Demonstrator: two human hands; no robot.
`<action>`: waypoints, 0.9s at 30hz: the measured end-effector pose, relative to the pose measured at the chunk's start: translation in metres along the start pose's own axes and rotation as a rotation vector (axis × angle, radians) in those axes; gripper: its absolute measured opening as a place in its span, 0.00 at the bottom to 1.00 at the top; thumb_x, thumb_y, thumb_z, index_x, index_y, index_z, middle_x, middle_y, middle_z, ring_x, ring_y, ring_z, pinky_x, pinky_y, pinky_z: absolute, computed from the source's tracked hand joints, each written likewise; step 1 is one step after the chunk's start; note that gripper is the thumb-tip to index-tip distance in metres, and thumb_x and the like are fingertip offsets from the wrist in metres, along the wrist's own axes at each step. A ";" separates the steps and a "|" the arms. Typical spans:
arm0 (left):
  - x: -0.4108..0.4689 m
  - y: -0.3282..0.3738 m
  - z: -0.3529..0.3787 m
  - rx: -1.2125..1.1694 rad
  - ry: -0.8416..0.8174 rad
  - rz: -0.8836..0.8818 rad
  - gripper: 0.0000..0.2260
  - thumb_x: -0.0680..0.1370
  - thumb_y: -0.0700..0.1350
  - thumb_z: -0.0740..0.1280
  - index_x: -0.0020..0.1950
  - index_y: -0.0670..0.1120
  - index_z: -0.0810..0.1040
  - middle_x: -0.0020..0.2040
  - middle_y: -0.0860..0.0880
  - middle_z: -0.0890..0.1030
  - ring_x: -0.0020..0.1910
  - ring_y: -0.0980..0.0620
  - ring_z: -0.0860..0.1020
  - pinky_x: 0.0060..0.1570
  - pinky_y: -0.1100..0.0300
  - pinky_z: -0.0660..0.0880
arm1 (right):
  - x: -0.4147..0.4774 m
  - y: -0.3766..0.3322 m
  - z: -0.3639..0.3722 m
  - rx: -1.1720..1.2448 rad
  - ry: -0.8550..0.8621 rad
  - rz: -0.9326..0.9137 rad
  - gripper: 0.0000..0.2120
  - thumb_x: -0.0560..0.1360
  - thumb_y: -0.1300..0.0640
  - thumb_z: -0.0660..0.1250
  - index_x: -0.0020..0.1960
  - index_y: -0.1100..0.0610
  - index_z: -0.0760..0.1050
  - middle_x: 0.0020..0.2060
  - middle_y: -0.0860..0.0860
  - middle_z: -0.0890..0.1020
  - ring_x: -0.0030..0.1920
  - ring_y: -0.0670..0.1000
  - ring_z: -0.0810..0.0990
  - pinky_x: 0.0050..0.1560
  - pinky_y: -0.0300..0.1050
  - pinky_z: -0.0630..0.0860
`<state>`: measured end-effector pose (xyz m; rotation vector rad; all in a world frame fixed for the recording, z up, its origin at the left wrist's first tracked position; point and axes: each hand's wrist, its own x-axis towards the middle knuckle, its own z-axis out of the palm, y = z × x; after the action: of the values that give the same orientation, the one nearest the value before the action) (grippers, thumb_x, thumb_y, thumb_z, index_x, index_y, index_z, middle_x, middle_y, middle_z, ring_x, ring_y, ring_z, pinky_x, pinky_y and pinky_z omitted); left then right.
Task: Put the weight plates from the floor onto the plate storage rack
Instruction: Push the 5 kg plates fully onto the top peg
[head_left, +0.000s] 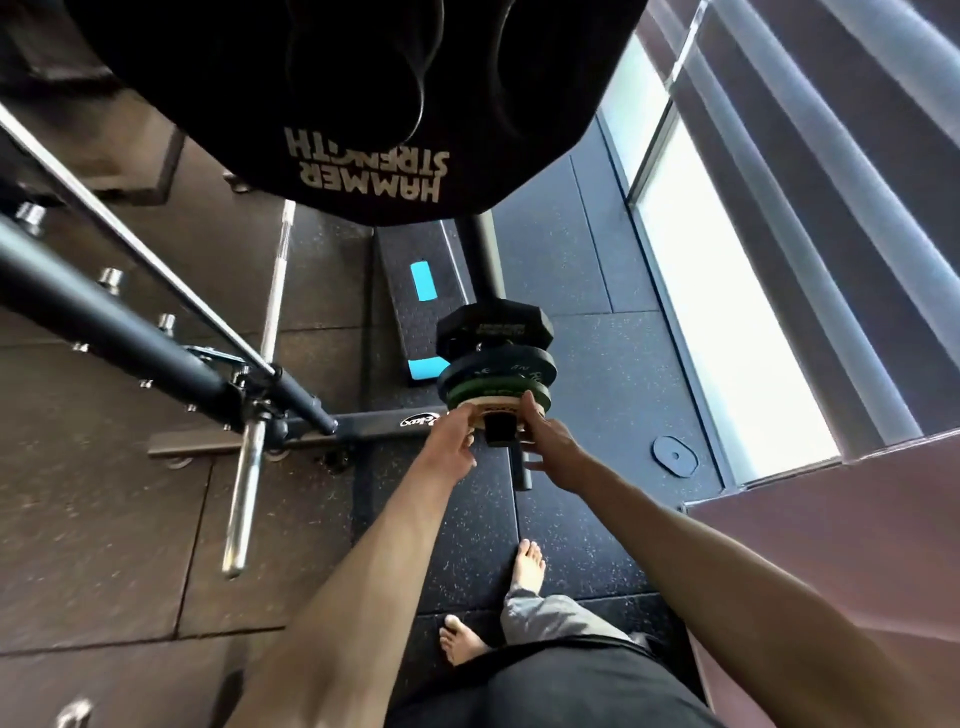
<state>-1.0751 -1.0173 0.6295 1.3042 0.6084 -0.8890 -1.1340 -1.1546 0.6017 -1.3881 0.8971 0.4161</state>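
Note:
A small pale weight plate (500, 413) sits on a low peg of the plate storage rack (480, 260), in front of a green plate (462, 395), a dark blue plate (498, 371) and a black plate (491, 327). My left hand (457, 441) grips the pale plate's left edge. My right hand (550, 441) holds its right edge, fingers spread along the rim. A black peg end (498, 434) pokes through the plate's hole. A large black Hammer Strength plate (322, 104) hangs on the rack close overhead. One small dark plate (675, 456) lies flat on the floor at the right.
A squat rack frame (130, 332) with a chrome barbell (247, 488) stands at the left. A black step platform with blue marks (421, 291) lies behind the plate rack. A window wall (727, 312) runs along the right. My bare feet (530, 566) stand on rubber flooring.

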 end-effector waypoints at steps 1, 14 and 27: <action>0.001 0.002 0.003 -0.031 -0.005 0.003 0.13 0.80 0.45 0.62 0.62 0.42 0.76 0.47 0.49 0.78 0.42 0.55 0.74 0.66 0.49 0.66 | 0.006 0.000 0.002 0.008 0.026 -0.022 0.50 0.58 0.17 0.58 0.65 0.53 0.74 0.59 0.55 0.81 0.60 0.57 0.79 0.60 0.60 0.76; 0.002 0.034 0.028 -0.126 0.089 0.028 0.11 0.80 0.41 0.59 0.56 0.41 0.78 0.42 0.44 0.81 0.39 0.49 0.80 0.37 0.57 0.76 | 0.016 -0.026 -0.003 -0.272 0.107 -0.214 0.30 0.81 0.37 0.53 0.51 0.61 0.80 0.44 0.57 0.82 0.45 0.55 0.80 0.52 0.52 0.75; 0.020 0.066 0.041 -0.032 0.125 0.052 0.08 0.80 0.39 0.61 0.43 0.43 0.77 0.40 0.45 0.79 0.38 0.50 0.77 0.38 0.57 0.73 | 0.052 -0.064 -0.011 -0.410 0.070 -0.154 0.39 0.75 0.26 0.47 0.54 0.58 0.78 0.51 0.58 0.80 0.53 0.57 0.78 0.59 0.53 0.73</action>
<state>-1.0133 -1.0604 0.6581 1.3475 0.6802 -0.7561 -1.0587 -1.1896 0.6062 -1.8441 0.7798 0.4518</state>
